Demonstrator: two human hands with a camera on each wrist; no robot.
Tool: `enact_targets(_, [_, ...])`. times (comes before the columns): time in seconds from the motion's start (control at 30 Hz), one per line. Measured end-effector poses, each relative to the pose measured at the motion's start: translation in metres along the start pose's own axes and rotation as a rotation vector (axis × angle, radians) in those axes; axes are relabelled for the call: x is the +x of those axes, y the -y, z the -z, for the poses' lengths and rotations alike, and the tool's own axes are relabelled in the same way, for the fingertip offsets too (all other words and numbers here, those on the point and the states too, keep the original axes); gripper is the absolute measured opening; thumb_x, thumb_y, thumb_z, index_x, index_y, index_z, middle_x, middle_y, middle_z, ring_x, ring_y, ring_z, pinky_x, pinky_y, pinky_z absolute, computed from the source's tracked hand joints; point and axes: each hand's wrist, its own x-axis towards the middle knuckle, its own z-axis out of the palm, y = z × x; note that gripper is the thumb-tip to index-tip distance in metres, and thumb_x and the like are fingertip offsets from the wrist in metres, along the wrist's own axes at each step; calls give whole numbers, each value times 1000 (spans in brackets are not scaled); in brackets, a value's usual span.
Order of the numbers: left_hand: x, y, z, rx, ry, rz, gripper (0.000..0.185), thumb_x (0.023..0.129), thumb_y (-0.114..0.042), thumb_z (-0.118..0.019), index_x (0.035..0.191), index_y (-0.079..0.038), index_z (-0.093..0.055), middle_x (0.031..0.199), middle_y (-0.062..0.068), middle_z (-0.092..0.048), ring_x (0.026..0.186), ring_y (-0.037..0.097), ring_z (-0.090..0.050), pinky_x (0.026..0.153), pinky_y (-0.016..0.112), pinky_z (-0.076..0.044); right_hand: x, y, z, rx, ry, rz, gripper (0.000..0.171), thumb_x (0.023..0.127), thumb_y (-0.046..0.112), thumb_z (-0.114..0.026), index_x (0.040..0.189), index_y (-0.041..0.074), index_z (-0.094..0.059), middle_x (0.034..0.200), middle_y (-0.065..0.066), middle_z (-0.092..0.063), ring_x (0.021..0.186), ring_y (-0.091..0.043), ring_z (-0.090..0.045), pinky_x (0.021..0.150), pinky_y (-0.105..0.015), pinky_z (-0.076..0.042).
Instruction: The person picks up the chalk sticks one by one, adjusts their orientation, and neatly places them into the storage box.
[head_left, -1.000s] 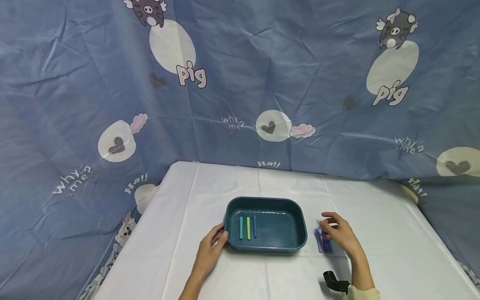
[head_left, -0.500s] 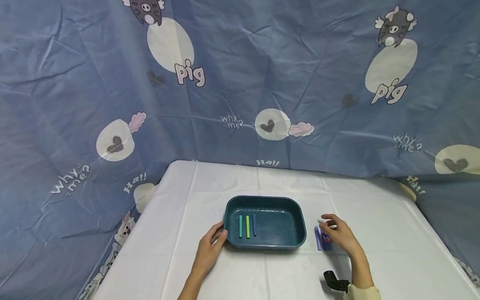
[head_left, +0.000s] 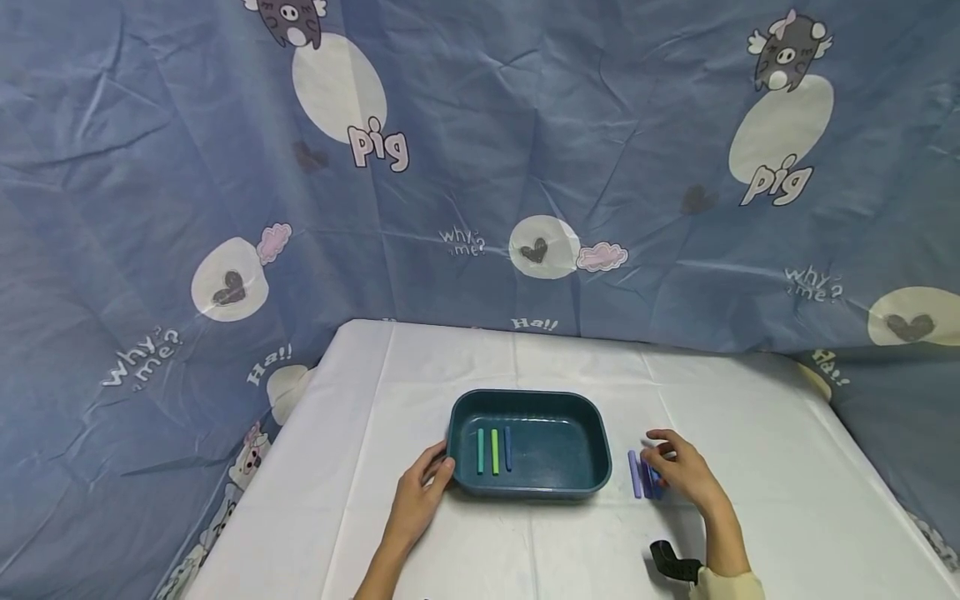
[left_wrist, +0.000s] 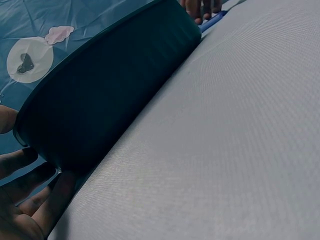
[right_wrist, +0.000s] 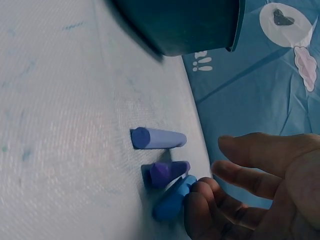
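A dark teal tray (head_left: 592,433) stands on the white table and holds a teal stick (head_left: 480,451), a green stick (head_left: 495,451) and a blue stick (head_left: 508,448) side by side. My left hand (head_left: 438,467) holds the tray's left front corner, thumb near the rim and fingers (left_wrist: 30,170) against the wall (left_wrist: 115,95). Right of the tray lie a lavender stick (right_wrist: 157,138), a purple stick (right_wrist: 167,172) and a blue stick (right_wrist: 172,200). My right hand (right_wrist: 215,170) hovers over them, a fingertip (right_wrist: 197,192) touching the blue one and the thumb held apart.
The white cloth (head_left: 750,433) covers the table, with bare room in front of and behind the tray. A blue printed sheet (head_left: 480,167) hangs behind and around the table. The table edges fall away at left (head_left: 285,467) and right (head_left: 877,467).
My right hand has stayed over the three sticks beside the tray, with only slight finger movement. The left hand stays on the tray's corner.
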Motion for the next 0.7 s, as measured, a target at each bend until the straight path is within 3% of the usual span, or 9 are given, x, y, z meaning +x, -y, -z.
enact_targets(0.17, [0, 0, 0, -4, -2, 4, 44, 96, -24, -56, 133, -1, -51, 125, 17, -62, 115, 26, -61, 97, 30, -50, 0, -1, 2, -64, -13, 6, 43, 92, 16, -60, 128, -5, -48, 102, -22, -58, 82, -18, -60, 60, -26, -55])
enact_targets(0.4, [1, 0, 0, 7, -1, 1, 44, 96, -25, -56, 133, -2, -51, 123, 16, -63, 114, 25, -62, 99, 33, -49, 0, 0, 3, -177, -33, 65, 37, 88, 8, -63, 120, -7, -52, 90, -17, -62, 68, -14, -56, 55, -24, -46])
enact_targets(0.7, [1, 1, 0, 12, 1, 7, 44, 96, -26, -56, 133, -3, -51, 122, 16, -64, 114, 25, -62, 99, 30, -49, 3, -3, 1, -296, -46, 68, 33, 82, 8, -64, 112, -7, -58, 85, -12, -64, 72, -17, -55, 61, -29, -43])
